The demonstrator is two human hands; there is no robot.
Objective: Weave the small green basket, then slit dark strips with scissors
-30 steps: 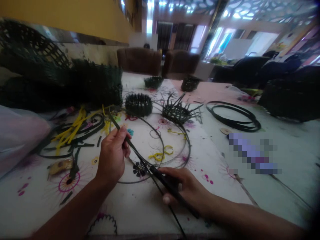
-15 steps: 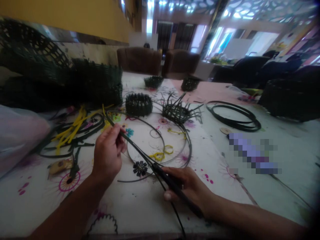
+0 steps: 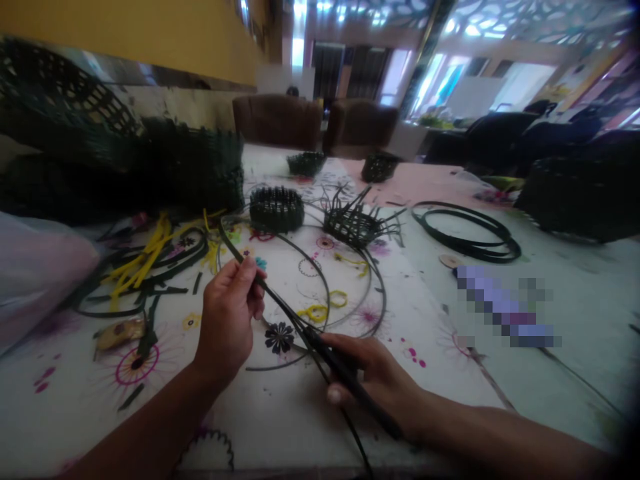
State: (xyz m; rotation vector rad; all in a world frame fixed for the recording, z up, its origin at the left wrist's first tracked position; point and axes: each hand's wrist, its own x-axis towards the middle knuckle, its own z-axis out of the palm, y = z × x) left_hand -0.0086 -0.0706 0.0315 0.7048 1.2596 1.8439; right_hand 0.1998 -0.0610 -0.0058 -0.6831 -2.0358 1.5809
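Observation:
My left hand (image 3: 227, 320) pinches a thin dark weaving strip (image 3: 273, 300) that runs diagonally down to my right hand (image 3: 373, 377). My right hand is closed around a dark tool with a long black handle (image 3: 350, 387), whose tip meets the strip near a printed black flower. The strip's far end loops in wide circles (image 3: 350, 293) over the flowered tablecloth (image 3: 280, 413). Two small part-woven dark baskets stand just beyond, a round one (image 3: 277, 208) and one with loose spokes sticking up (image 3: 354, 225).
Large dark woven baskets (image 3: 125, 160) fill the left rear. Yellow and dark strip offcuts (image 3: 145, 257) lie at left. A coil of black cord (image 3: 467, 233) lies at right, with another dark basket (image 3: 580, 200) beyond. Two small baskets (image 3: 306, 163) sit farther back, before brown chairs.
My left hand slid out along the strip to the left, then came back toward my right hand. The right hand has barely moved.

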